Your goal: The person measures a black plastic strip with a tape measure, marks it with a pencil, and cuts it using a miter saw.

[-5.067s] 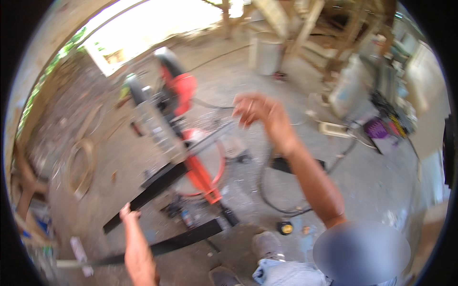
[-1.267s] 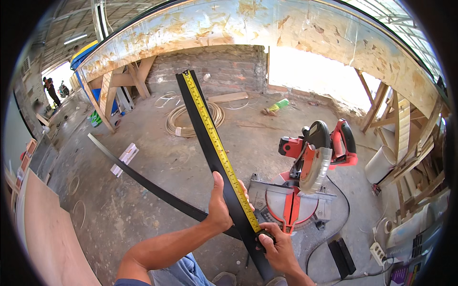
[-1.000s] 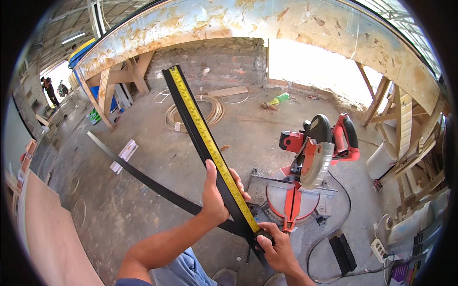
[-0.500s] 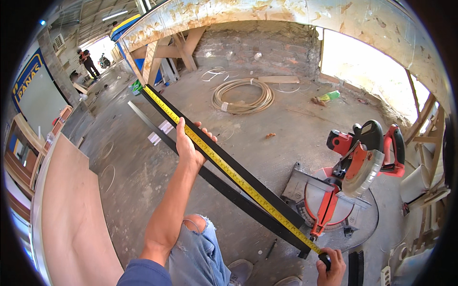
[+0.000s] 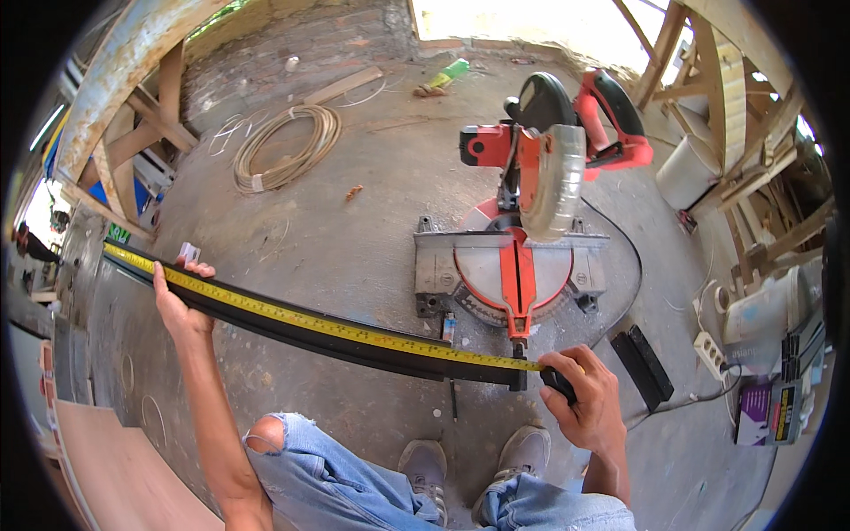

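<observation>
My left hand (image 5: 188,296) is wrapped round a long black bar (image 5: 232,290), with the yellow tape measure blade (image 5: 354,333) stretched along it. My right hand (image 5: 586,398) grips the black tape measure case (image 5: 558,384), just beyond the bars' right end. A second long black bar (image 5: 407,366) runs close beneath the first and reaches farther right; whether they touch, I cannot tell. In front of the bars stands a red and black mitre saw (image 5: 551,181), its head raised above the round base.
Two short black pieces (image 5: 645,367) lie right of my right hand, near a white power strip (image 5: 709,354) and a purple and black box (image 5: 767,412). A coiled hose (image 5: 329,142) rests at the far left. The saw's cable (image 5: 639,265) curves across the floor.
My view has turned right and down, so the saw now stands near the middle. The bars and tape lie flatter across the view. Both hands keep their holds.
</observation>
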A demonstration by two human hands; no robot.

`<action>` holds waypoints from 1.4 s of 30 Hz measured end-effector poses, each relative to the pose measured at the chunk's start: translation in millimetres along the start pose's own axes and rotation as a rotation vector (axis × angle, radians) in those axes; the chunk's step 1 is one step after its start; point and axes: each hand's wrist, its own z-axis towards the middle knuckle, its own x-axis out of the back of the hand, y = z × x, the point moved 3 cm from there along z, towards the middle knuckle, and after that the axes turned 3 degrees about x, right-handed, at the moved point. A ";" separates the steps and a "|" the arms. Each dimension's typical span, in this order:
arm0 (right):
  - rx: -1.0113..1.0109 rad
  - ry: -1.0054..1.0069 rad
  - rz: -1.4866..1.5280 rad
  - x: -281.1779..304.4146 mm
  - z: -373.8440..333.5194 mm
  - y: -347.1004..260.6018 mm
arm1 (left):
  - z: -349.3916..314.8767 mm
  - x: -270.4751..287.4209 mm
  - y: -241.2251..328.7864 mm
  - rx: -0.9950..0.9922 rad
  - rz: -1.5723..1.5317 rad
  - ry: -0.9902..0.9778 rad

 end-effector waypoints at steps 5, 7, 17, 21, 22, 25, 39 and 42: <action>-0.038 -0.034 -0.001 -2.9 -7.4 -0.2 | 2.2 2.0 5.8 -0.017 0.004 0.015; -0.025 -0.040 0.004 -5.8 -9.1 -0.4 | 6.1 8.6 7.9 -0.014 -0.002 -0.003; -0.031 -0.049 0.021 -8.5 -11.0 2.9 | 7.7 6.7 12.6 -0.011 -0.013 -0.002; -0.031 -0.061 0.027 -10.3 -12.8 2.6 | 5.9 3.7 13.3 -0.002 -0.016 -0.022; -0.034 -0.066 0.037 -11.4 -12.9 1.7 | 4.1 2.4 14.9 -0.011 -0.011 -0.015; -0.034 -0.073 0.041 -14.7 -13.7 1.3 | 3.9 3.9 16.3 -0.022 0.003 -0.013; -0.089 -0.015 0.011 -5.0 -17.9 24.1 | -0.5 6.4 27.6 -0.114 0.043 0.086; -0.097 -0.035 0.051 -14.7 -13.7 16.2 | -1.0 24.2 31.5 -0.122 0.086 0.090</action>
